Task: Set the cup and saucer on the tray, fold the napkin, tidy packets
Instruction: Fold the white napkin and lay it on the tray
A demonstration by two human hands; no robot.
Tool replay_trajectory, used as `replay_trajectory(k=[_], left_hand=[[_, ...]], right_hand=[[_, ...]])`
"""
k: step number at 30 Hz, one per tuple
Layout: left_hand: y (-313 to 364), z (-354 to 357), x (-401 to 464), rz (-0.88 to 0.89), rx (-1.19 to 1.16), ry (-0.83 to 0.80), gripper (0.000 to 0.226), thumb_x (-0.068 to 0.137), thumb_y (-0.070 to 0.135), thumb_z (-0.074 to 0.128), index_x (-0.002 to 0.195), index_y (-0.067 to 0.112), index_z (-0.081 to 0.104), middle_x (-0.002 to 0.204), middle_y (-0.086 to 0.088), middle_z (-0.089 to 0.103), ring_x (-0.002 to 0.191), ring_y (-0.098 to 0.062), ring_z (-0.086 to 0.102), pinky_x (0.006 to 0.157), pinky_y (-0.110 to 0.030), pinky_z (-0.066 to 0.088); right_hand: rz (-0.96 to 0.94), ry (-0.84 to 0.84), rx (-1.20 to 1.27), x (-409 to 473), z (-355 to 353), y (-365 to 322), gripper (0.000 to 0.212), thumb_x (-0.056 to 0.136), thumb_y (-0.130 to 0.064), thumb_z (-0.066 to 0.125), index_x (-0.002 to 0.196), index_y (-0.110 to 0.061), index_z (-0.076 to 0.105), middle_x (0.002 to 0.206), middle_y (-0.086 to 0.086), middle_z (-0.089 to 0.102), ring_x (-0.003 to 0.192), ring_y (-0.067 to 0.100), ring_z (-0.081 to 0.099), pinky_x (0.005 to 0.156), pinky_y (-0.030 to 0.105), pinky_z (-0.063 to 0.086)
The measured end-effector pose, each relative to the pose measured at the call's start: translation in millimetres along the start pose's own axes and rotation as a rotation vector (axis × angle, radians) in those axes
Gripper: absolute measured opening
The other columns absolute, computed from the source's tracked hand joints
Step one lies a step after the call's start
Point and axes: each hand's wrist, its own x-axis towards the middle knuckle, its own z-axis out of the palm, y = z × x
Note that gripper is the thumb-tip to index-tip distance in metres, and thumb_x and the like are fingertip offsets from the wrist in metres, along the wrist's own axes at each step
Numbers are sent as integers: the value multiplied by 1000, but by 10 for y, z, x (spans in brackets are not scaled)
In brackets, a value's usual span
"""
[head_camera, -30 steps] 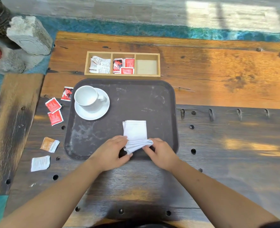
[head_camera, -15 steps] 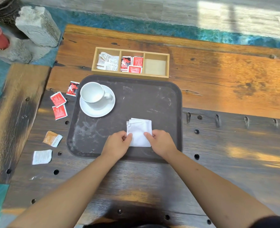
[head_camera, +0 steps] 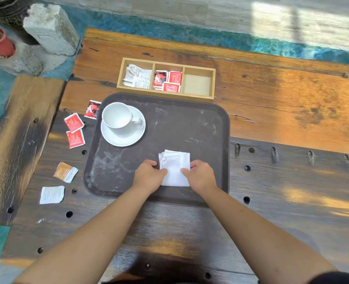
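Both hands pinch the folded white napkin (head_camera: 175, 169) flat against the dark tray (head_camera: 190, 124): the left hand (head_camera: 149, 175) presses its left edge, the right hand (head_camera: 200, 175) its right edge, fingers curled down onto the cloth. The napkin lies in the tray's near half, directly between the two hands. It looks soft, light and limp, likely to spring open unless creased, so the outer edges or corners seem the best places to hold it.

Up and to the left of the grip stands one white cup (head_camera: 118, 117) on one saucer (head_camera: 123, 136), both on the tray. Further left, off the tray, five loose packets lie on the wooden table (head_camera: 292, 181): three red (head_camera: 73, 123), one orange (head_camera: 65, 172), one white (head_camera: 52, 194). Beyond the tray's far edge sits one wooden organiser (head_camera: 166, 78) with three compartments: white packets, red packets, and one empty.
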Motion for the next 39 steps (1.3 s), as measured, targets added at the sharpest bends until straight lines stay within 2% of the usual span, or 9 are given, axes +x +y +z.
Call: replay_trajectory(k=[4, 9, 14, 17, 23, 28, 32, 35, 39], left_hand=[[55, -13, 22, -65, -154, -115, 9, 76, 20, 67, 81, 12, 70, 69, 3, 67, 74, -21, 61, 68, -29, 48], [165, -83, 42, -100, -246, -280, 30, 72, 26, 65, 97, 9, 72, 97, -5, 76, 81, -19, 71, 77, -31, 58], [367, -200, 107, 24, -287, -292, 48, 61, 37, 71, 100, 9, 71, 104, -7, 76, 102, -28, 71, 98, -50, 52], [519, -208, 202, 74, -314, -318, 39, 72, 28, 75, 105, 8, 68, 104, -10, 76, 99, -27, 72, 96, -50, 54], [815, -103, 477, 119, -276, -284, 23, 83, 23, 71, 104, 14, 70, 103, -5, 76, 98, -24, 72, 96, -46, 54], [968, 20, 660, 166, -103, -184, 17, 83, 28, 66, 97, 21, 71, 98, 3, 75, 94, -18, 70, 79, -31, 54], [1019, 73, 716, 237, 104, -96, 18, 86, 34, 63, 101, 24, 64, 97, 6, 70, 89, -18, 67, 72, -31, 53], [964, 69, 715, 478, 218, 102, 29, 85, 31, 67, 109, 20, 57, 104, 5, 60, 96, -16, 56, 79, -30, 47], [871, -23, 732, 1083, 540, 212, 33, 83, 23, 70, 114, 16, 58, 122, -3, 58, 114, -25, 49, 91, -43, 48]], right_hand=[[36, -54, 129, 3, -80, -19, 11, 80, -25, 71, 81, -15, 66, 76, -2, 67, 67, 16, 60, 54, 26, 47], [71, -153, 378, -22, -214, -90, 16, 80, -14, 75, 92, -5, 68, 94, 13, 73, 78, 21, 66, 80, 43, 57], [31, -232, 563, 28, -430, -211, 17, 83, -8, 74, 96, -1, 66, 101, 20, 74, 81, 21, 71, 78, 39, 59], [17, -202, 557, 137, -551, -299, 17, 85, -8, 72, 99, 0, 66, 105, 22, 73, 85, 25, 71, 85, 45, 58], [-8, -122, 474, 435, -711, -404, 11, 92, -19, 65, 94, -8, 67, 89, 8, 73, 72, 15, 68, 68, 28, 57], [13, -41, 385, 689, -708, -394, 13, 91, -24, 65, 87, -11, 68, 77, 4, 68, 68, 14, 62, 70, 32, 56], [-3, 31, 220, 835, -674, -371, 14, 87, -27, 66, 79, -16, 67, 72, 0, 66, 70, 18, 60, 75, 39, 56], [-137, 153, 56, 838, -662, -343, 16, 85, -28, 68, 96, -20, 60, 87, -7, 62, 78, 14, 59, 66, 27, 47], [-519, 250, -172, 721, -674, -304, 45, 83, -27, 69, 123, -16, 51, 122, 1, 49, 111, 19, 50, 92, 30, 45]])
